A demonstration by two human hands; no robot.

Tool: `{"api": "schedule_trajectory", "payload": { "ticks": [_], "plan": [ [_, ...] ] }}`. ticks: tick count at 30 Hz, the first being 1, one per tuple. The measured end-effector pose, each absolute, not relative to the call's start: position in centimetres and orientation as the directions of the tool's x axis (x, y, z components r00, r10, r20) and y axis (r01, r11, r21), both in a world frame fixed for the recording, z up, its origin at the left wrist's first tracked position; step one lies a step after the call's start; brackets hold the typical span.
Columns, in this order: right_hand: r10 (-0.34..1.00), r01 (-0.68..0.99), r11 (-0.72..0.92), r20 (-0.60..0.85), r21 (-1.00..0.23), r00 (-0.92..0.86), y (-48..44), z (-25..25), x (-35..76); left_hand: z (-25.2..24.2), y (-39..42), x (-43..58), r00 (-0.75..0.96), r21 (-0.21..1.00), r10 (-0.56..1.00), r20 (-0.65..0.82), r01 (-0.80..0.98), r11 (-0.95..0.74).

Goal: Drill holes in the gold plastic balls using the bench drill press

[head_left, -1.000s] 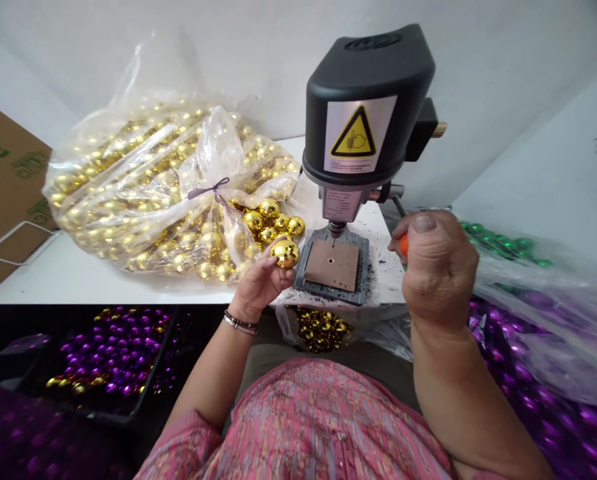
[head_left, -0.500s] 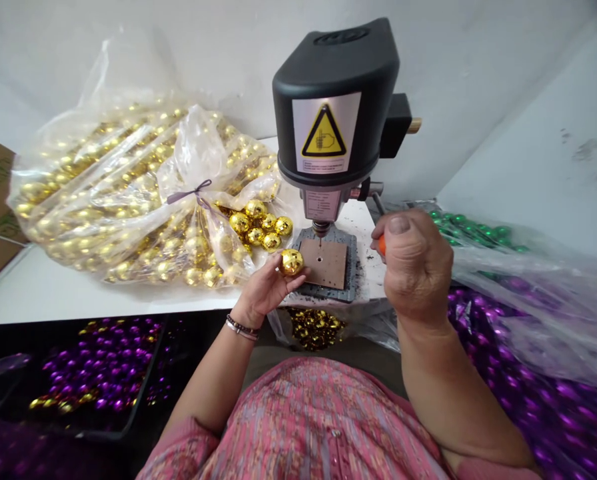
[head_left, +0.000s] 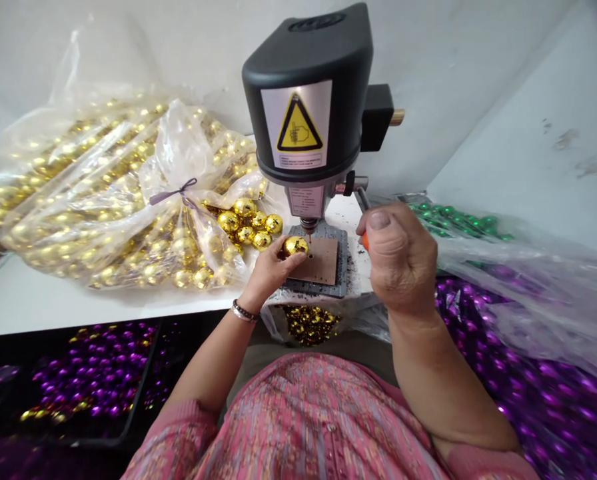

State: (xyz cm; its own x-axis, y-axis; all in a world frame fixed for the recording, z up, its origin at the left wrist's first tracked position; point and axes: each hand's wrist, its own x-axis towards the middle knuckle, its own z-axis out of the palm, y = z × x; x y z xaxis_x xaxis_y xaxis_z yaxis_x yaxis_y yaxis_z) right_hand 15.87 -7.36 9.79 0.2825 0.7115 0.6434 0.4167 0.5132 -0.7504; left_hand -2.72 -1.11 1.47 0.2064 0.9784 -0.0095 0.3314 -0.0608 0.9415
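Observation:
My left hand (head_left: 271,272) pinches a faceted gold ball (head_left: 295,246) and holds it on the brown plate (head_left: 323,263) directly under the drill bit (head_left: 309,231) of a black bench drill press (head_left: 308,100). My right hand (head_left: 398,260) is closed in a fist around the drill's lever, whose orange knob (head_left: 364,241) shows at the fingers. A small heap of loose gold balls (head_left: 248,223) lies just left of the plate, at the mouth of a big clear bag of gold balls (head_left: 103,193).
A bag of gold balls (head_left: 306,323) hangs below the table edge. A black tray of purple balls (head_left: 93,373) sits lower left. Clear plastic bags with purple balls (head_left: 528,373) and green balls (head_left: 458,220) lie to the right. White walls close in behind.
My left hand carried the gold ball rightward from beside the plate to under the drill bit. My right fist stayed on the lever. The view shifted right.

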Motion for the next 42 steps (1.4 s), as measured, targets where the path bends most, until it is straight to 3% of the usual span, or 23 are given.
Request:
{"api": "schedule_trajectory", "payload": {
  "ticks": [7, 15, 19, 25, 35, 42],
  "plan": [
    [0.728, 0.504, 0.390, 0.593, -0.770, 0.343, -6.4, 13.9, 15.9, 0.7, -0.2, -1.9, 0.231, 0.893, 0.973, -0.020, 0.442, -0.087],
    [0.765, 0.374, 0.432, 0.553, -0.821, 0.330, -5.2, 15.9, 16.4, 0.4, 0.1, -1.3, 0.246, 0.775, 0.969, -0.034, 0.618, -0.130],
    [0.774, 0.397, 0.408, 0.542, -0.822, 0.328, -5.4, 15.6, 16.5, -0.4, 0.5, -0.8, 0.326, 0.770, 0.945, 0.032, 0.594, -0.231],
    [0.805, 0.458, 0.357, 0.516, -0.815, 0.291, -6.7, 14.0, 16.6, -0.8, 0.6, -0.5, 0.334, 0.830, 0.942, 0.020, 0.519, -0.202],
    [0.693, 0.595, 0.507, 0.705, -0.624, 0.149, -7.6, 9.8, 16.5, 0.0, 0.1, -0.5, 0.352, 0.815, 0.936, 0.018, 0.537, -0.217],
    [0.622, 0.612, 0.548, 0.767, -0.571, 0.158, -7.3, 7.6, 16.6, -0.5, 0.2, -0.7, 0.393, 0.812, 0.919, 0.029, 0.527, -0.251]
  ]
}}
